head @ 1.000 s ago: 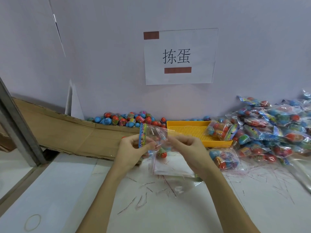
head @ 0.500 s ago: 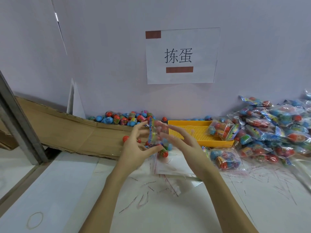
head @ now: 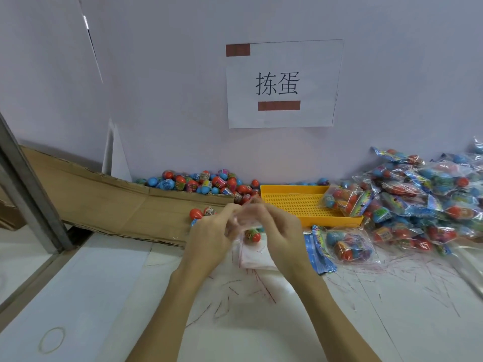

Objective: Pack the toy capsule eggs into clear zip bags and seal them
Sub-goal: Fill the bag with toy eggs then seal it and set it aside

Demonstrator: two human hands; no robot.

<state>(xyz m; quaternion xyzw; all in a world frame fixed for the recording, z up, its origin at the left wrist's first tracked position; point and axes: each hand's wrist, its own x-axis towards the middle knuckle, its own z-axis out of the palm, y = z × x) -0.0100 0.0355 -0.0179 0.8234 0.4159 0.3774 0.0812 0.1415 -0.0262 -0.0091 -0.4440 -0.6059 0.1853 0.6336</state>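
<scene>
Hands meet above the bench point(head: 366, 322): left hand point(head: 209, 239) and right hand point(head: 285, 231) fingers pinch a clear zip bag point(head: 244, 218), blurred.

Two hands point(head: 251, 231), one yellow tray point(head: 300, 205), one paper sign point(head: 283, 83), one rubber band point(head: 51, 340); loose eggs point(head: 206, 182) and filled bags point(head: 431, 194) too many to count.

My left hand point(head: 211, 237) and right hand point(head: 281, 231) have closed together on a clear bag point(head: 244, 218) (the filled one's gone).
</scene>
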